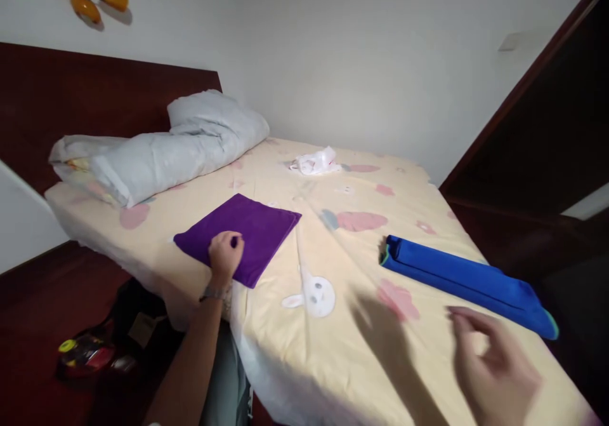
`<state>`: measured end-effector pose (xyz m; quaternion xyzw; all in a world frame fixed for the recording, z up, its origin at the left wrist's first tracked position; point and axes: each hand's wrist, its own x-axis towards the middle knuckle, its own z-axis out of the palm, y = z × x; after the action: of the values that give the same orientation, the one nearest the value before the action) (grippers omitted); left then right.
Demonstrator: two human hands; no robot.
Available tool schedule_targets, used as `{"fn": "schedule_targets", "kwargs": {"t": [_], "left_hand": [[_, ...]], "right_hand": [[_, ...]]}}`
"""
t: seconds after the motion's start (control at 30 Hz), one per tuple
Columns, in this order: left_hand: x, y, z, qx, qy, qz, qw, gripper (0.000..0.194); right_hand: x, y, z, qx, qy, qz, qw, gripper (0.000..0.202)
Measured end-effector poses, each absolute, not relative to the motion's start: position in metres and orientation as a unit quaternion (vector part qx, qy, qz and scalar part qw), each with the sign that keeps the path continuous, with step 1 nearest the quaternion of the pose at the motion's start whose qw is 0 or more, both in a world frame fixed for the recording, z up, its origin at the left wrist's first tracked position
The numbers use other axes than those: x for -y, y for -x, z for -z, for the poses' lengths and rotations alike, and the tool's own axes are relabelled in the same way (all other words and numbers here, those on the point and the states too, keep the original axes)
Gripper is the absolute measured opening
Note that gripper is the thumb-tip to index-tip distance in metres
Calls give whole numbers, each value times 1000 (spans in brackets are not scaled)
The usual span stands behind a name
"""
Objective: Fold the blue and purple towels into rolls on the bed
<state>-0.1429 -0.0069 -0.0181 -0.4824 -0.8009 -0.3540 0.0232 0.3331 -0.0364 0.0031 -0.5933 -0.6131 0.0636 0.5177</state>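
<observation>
A folded purple cloth (pixel 264 223) lies flat near the bed's left side. My left hand (pixel 226 258) rests on its near part, fingers curled in, with purple showing through the gap they form; I see nothing held. To the right, a long folded blue cloth (pixel 457 280) with a green edge lies along the bed. My right hand (pixel 495 366) hovers above the sheet in front of the blue cloth, apart from it. It is blurred by motion, its thumb and forefinger loosely curved with a gap between them and nothing in them.
The bed carries a cream sheet (pixel 342 350) printed with rabbits and carrots. A rolled pale quilt (pixel 190 153) lies by the dark headboard (pixel 109 89). A crumpled white plastic bag (pixel 314 161) sits towards the wall. On the floor at left is a dark bag (pixel 136 308).
</observation>
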Motion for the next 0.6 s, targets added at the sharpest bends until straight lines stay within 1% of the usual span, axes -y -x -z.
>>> {"fn": "schedule_targets", "kwargs": {"t": [0.03, 0.1, 0.2, 0.27, 0.33, 0.43, 0.6], "left_hand": [[18, 171, 21, 826, 442, 347, 41, 31], [26, 216, 27, 857, 391, 329, 61, 36], [8, 264, 34, 863, 397, 307, 59, 36], [-19, 291, 34, 853, 427, 296, 44, 32], [-51, 314, 33, 842, 456, 286, 17, 31], [-106, 341, 33, 836, 472, 279, -28, 35], [-195, 364, 45, 840, 436, 309, -98, 60]], "right_hand": [[47, -308, -4, 652, 567, -107, 493, 21], [52, -267, -6, 694, 538, -188, 439, 26], [24, -224, -11, 700, 514, -331, 368, 36], [-12, -194, -13, 669, 495, -423, 359, 38], [-57, -157, -11, 623, 485, -483, 379, 39], [-130, -92, 3, 602, 495, -486, 394, 37], [-227, -10, 43, 625, 548, -424, 359, 31]]}}
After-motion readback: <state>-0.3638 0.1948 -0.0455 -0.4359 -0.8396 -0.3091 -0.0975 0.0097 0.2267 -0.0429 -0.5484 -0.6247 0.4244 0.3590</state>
